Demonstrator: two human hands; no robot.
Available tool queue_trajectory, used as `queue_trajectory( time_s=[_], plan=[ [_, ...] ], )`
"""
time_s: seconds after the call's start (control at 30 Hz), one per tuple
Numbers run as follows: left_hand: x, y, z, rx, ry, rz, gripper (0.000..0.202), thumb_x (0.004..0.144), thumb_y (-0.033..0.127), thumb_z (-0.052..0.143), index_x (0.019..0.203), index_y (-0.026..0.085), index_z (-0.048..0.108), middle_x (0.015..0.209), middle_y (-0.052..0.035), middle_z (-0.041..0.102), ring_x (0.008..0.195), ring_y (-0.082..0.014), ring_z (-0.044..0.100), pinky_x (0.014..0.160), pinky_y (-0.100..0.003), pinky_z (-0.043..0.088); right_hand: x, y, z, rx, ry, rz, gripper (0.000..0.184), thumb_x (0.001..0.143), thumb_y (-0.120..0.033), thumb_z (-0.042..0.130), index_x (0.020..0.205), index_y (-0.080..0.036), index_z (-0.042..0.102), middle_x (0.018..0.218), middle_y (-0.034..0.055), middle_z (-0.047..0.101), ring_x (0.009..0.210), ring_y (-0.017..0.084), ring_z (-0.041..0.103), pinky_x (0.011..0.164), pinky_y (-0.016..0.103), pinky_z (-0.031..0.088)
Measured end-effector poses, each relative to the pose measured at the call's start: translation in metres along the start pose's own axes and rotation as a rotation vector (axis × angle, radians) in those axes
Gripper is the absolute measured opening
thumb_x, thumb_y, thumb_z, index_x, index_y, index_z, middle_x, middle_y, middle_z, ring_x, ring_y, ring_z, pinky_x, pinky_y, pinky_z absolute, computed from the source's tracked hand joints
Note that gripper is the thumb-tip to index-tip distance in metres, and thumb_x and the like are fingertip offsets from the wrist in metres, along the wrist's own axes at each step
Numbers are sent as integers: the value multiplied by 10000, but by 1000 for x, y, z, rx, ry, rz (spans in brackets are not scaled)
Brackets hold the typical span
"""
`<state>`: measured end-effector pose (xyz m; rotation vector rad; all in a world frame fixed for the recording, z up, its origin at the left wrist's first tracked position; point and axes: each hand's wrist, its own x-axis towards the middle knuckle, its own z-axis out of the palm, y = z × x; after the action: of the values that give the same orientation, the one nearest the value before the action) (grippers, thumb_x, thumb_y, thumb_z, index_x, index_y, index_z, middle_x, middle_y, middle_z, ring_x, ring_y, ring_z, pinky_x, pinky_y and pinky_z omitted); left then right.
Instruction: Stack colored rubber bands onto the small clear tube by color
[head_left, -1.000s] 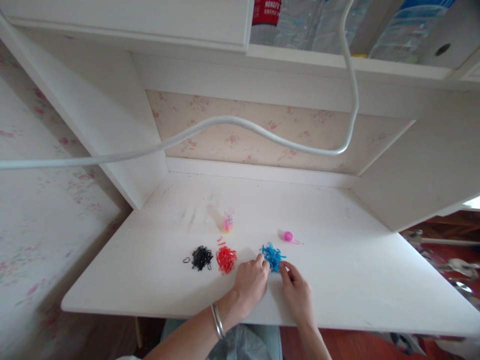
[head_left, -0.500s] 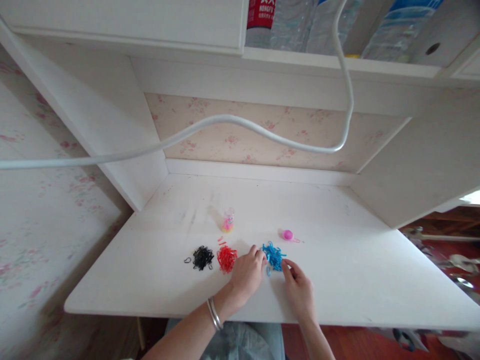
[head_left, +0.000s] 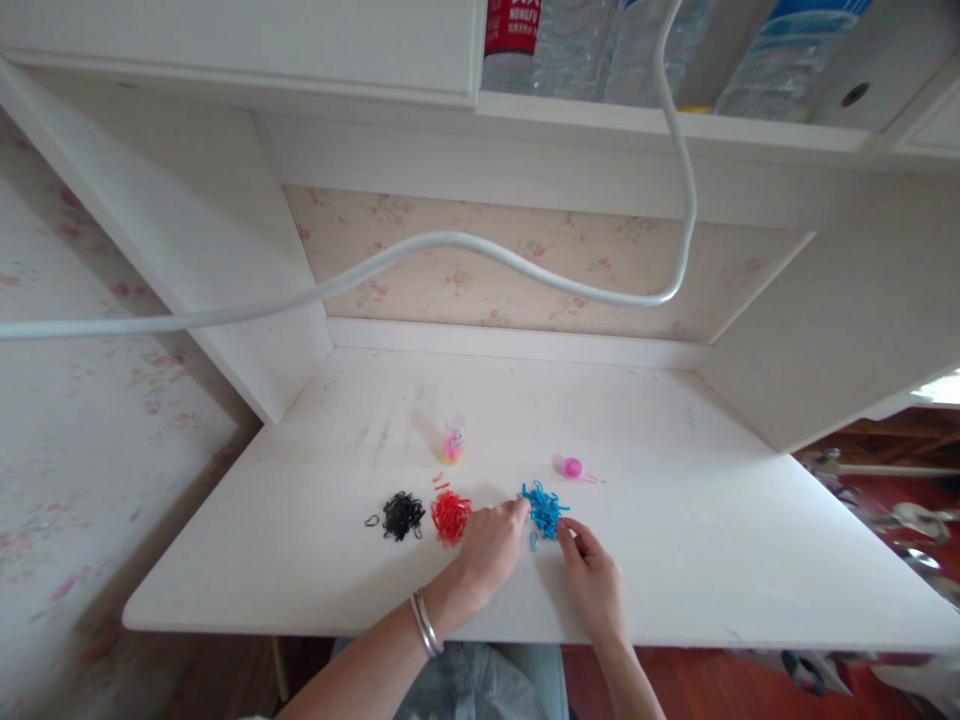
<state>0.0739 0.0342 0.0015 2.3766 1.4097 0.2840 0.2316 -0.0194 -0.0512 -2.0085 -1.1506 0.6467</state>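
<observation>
A pile of small blue rubber bands (head_left: 546,508) lies on the white desk between my two hands. My left hand (head_left: 489,545), with silver bangles on its wrist, has its fingers closed at the pile's left edge. At the lower right edge, thumb and forefinger of my right hand (head_left: 594,572) are pinched together. What is between the fingers of either hand is too small to make out. A pale blue loop (head_left: 534,541) lies just below the pile. Red rubber bands (head_left: 448,517) are heaped left of my left hand, and black rubber bands (head_left: 403,516) farther left.
Behind the piles stands a small clear bottle (head_left: 453,440) with pink and yellow in it. A round pink piece (head_left: 573,467) lies at the right. A white cable (head_left: 450,240) crosses in front of the shelf, where plastic bottles (head_left: 574,45) stand.
The whole view has shifted slightly. Both hands stay at the blue pile with almost no visible movement.
</observation>
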Motion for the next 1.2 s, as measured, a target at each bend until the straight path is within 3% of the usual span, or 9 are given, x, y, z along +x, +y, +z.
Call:
queue_trajectory(
  time_s=[0.27,0.53,0.7,1.2],
  plan=[
    [-3,5,1,-7,-6,75,247,947,221,324,1093,255,520,1023,-25,653,867,-168,657,693,-259,494,-11,-9,8,-39,-86,-172,600,867,-589,419,1275,-172,556,544,-33,545,494,132,494,506,217,356],
    [-1,2,6,-88,30,91,222,942,223,346,1046,249,541,999,-9,664,873,-165,655,693,-248,488,-10,-12,9,-60,-125,-217,482,901,-547,378,1113,-219,660,728,31,688,624,158,616,605,224,419],
    [-3,-3,9,-113,44,147,205,956,261,345,1041,252,530,962,2,673,850,-165,658,685,-246,476,-7,-10,9,-78,-118,-222,450,894,-528,373,1023,-217,671,690,26,685,598,163,618,564,226,406],
    [-11,-3,9,-143,74,123,182,949,239,364,1032,243,526,955,8,661,841,-151,651,690,-233,472,-6,-3,11,33,-92,-146,469,877,-568,395,1003,-197,653,782,39,699,684,177,625,607,236,429]
  ],
)
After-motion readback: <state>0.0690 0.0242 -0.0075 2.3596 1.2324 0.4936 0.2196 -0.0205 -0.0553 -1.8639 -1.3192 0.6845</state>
